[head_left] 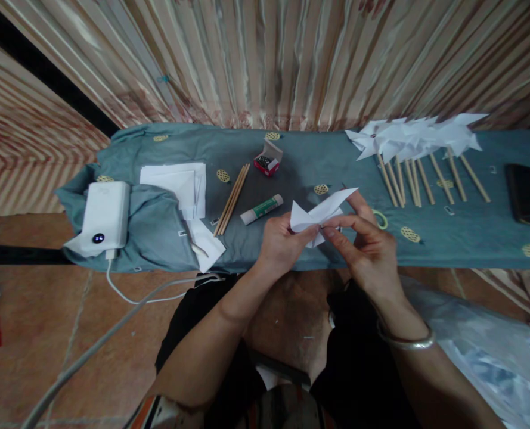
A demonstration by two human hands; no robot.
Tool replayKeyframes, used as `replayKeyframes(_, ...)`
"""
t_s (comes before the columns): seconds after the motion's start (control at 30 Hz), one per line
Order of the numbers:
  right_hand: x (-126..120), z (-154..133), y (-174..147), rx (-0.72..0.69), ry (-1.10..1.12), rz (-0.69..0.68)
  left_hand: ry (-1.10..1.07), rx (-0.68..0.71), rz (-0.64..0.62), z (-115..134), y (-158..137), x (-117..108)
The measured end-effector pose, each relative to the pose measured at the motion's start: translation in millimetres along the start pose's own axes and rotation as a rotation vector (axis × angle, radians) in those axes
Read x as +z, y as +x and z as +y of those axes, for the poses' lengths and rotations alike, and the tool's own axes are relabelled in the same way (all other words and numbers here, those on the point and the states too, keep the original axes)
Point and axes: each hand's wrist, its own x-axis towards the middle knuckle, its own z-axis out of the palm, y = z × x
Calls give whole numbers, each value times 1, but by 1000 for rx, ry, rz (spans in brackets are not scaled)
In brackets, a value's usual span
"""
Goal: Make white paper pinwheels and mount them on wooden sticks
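Observation:
A folded white paper pinwheel (321,213) is held up over the front edge of the cloth-covered bench. My left hand (280,245) is closed on its left side, the thumb pressing near the middle. The fingers of my right hand (365,247) pinch at the centre of the paper; whether a small pin is between them I cannot make out. Left of my hands lie a glue stick (262,209) and several wooden sticks (231,201). Behind the glue stick stands an opened small red box (267,164) with dark little pieces inside. Part of a green ring (382,220) shows beside my right hand.
Finished paper pinwheels on sticks (414,140) lie at the back right, near a dark phone (528,193). White paper sheets (173,179) and a cabled white power bank (106,215) occupy the left. A pleated curtain (265,65) hangs behind; a plastic bag (483,345) sits lower right.

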Motion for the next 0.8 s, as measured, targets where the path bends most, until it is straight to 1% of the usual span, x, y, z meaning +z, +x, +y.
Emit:
replayKeyframes(0.23, 2, 2, -1, 9, 21, 17, 19, -8, 1, 0, -2, 1)
replayKeyframes(0.4, 5, 5, 0, 30, 55, 25, -1, 20, -52, 0, -2, 0)
replayKeyframes(0.6, 8, 10, 1, 56, 196, 44, 55, 24, -47, 2, -1, -1)
replayKeyframes(0.8, 9, 12, 1, 76, 261, 74, 9, -1, -59, 6, -1, 0)
